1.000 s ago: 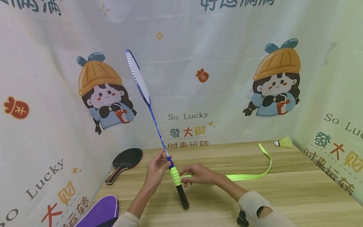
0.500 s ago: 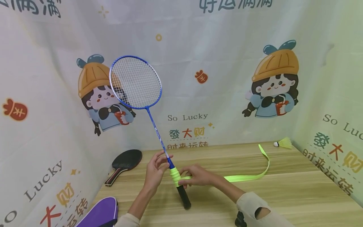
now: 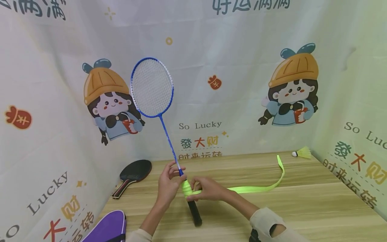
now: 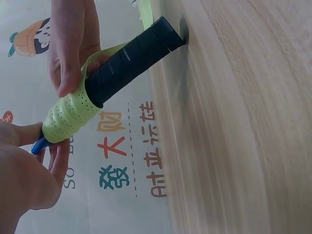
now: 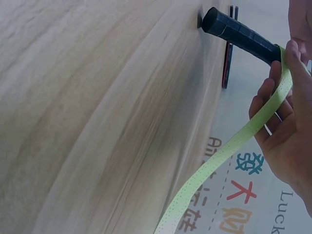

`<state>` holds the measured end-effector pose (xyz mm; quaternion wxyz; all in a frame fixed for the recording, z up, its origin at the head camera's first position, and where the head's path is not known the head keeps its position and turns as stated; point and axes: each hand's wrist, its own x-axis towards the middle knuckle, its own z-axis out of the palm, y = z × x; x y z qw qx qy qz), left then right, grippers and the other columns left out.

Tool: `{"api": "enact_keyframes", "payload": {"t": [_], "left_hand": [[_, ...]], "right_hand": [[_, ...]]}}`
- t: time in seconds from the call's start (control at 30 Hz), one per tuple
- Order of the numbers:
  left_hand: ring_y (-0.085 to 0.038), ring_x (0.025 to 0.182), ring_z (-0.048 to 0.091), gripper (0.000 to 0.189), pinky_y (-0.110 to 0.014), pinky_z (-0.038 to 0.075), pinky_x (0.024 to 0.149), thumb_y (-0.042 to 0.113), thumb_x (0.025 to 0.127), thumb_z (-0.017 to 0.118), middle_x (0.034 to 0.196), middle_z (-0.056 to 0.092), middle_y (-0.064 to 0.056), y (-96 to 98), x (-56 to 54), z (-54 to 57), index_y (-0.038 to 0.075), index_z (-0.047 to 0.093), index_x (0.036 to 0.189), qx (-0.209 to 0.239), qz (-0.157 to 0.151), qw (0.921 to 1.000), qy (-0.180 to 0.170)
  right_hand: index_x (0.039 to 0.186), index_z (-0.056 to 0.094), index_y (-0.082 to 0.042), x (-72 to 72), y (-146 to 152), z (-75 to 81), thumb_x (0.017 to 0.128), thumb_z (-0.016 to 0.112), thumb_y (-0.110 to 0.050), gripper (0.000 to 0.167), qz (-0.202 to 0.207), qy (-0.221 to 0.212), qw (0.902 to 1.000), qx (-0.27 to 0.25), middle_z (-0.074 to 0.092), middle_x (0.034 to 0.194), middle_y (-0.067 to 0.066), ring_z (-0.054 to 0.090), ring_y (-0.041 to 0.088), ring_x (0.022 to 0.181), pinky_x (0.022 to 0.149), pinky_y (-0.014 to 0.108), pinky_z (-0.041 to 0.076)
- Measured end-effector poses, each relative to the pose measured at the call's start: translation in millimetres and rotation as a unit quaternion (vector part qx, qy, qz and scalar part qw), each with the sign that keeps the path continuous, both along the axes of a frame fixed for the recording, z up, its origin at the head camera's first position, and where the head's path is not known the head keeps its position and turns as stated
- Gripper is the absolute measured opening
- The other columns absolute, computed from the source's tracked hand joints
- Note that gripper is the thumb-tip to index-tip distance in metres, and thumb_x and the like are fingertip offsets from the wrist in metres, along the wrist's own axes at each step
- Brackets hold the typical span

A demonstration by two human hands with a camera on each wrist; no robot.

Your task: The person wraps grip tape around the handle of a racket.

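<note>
A blue and white badminton racket stands tilted, head up and to the left, its black handle down near the table. My left hand pinches it where the blue shaft meets the handle. Perforated yellow-green grip tape is wound round the upper handle; the lower handle is bare black. Between thumb and fingers my right hand pinches the tape right beside the handle. From there the loose tape trails across the table to the right, its far end curling up toward the back.
A black table tennis bat lies at the table's back left. The purple case is at the front left. At the back right corner rests a yellow shuttlecock. Printed cloth walls enclose the wooden table.
The racket has turned about its shaft: its head was edge-on, then broad, and is now partly turned. My right hand has moved slightly down and left, drawing the loose tape leftward.
</note>
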<state>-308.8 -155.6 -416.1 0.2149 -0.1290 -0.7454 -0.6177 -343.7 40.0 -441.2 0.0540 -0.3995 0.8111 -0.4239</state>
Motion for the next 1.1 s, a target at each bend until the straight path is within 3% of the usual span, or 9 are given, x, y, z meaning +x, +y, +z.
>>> {"api": "enact_keyframes", "payload": {"t": [0.13, 0.23, 0.37, 0.47, 0.9, 1.1], "left_hand": [[-0.041, 0.104, 0.071, 0.056, -0.027, 0.054, 0.079, -0.007, 0.088, 0.077, 0.115, 0.075, -0.015, 0.6, 0.1, -0.6, 0.004, 0.055, 0.139, -0.008, 0.006, 0.9999, 0.008], [-0.039, 0.103, 0.072, 0.057, -0.026, 0.054, 0.077, -0.008, 0.088, 0.077, 0.115, 0.075, -0.015, 0.3, -0.1, -0.4, 0.004, 0.056, 0.14, -0.01, 0.005, 0.9999, 0.008], [-0.034, 0.103, 0.072, 0.059, -0.023, 0.054, 0.077, -0.007, 0.089, 0.077, 0.117, 0.075, -0.014, -0.5, 0.9, 2.3, 0.003, 0.055, 0.142, -0.015, 0.006, 0.9998, 0.007], [-0.031, 0.104, 0.073, 0.061, -0.02, 0.055, 0.076, -0.007, 0.089, 0.076, 0.119, 0.075, -0.015, -1.8, 2.1, 4.1, 0.002, 0.053, 0.145, -0.016, 0.007, 0.9998, 0.007], [-0.031, 0.104, 0.072, 0.06, -0.023, 0.058, 0.08, -0.01, 0.091, 0.072, 0.121, 0.073, -0.019, -4.5, 3.6, 3.4, 0.002, 0.051, 0.146, 0.0, -0.009, 1.0, 0.003], [-0.031, 0.108, 0.071, 0.064, -0.024, 0.059, 0.085, -0.013, 0.093, 0.068, 0.126, 0.067, -0.023, -5.1, -0.4, 1.6, -0.002, 0.045, 0.151, 0.022, -0.039, 0.9989, -0.015]], "right_hand": [[0.107, 0.062, -0.013, -2.6, 5, -3.8, 0.093, 0.08, -0.023, 0.025, 0.024, -0.02, 0.9994, -0.014, 0.076, 0.076, -0.006, 0.075, 0.033, 0.076, 0.059, 0.023, 0.053], [0.115, 0.066, -0.008, -4.6, 12, -4.7, 0.096, 0.076, -0.017, 0.022, 0.047, -0.026, 0.9983, -0.023, 0.078, 0.084, 0.0, 0.075, 0.038, 0.08, 0.066, 0.036, 0.062], [0.122, 0.069, -0.006, -5.5, 21, -2.3, 0.098, 0.073, -0.015, 0.026, 0.063, -0.022, 0.9974, -0.028, 0.079, 0.091, 0.005, 0.075, 0.04, 0.082, 0.072, 0.048, 0.063], [0.122, 0.071, -0.005, -5.5, 26, -0.8, 0.099, 0.073, -0.014, 0.025, 0.067, -0.02, 0.9971, -0.032, 0.079, 0.092, 0.006, 0.075, 0.042, 0.083, 0.072, 0.051, 0.062], [0.12, 0.073, -0.002, -7.5, 24, -6.0, 0.099, 0.073, -0.016, 0.026, 0.072, -0.002, 0.9969, -0.032, 0.08, 0.091, 0.007, 0.076, 0.038, 0.079, 0.069, 0.046, 0.063], [0.12, 0.073, -0.002, -8.2, 19, -5.7, 0.098, 0.073, -0.015, 0.026, 0.065, -0.009, 0.9975, -0.026, 0.08, 0.091, 0.006, 0.076, 0.037, 0.08, 0.069, 0.044, 0.063]]}}
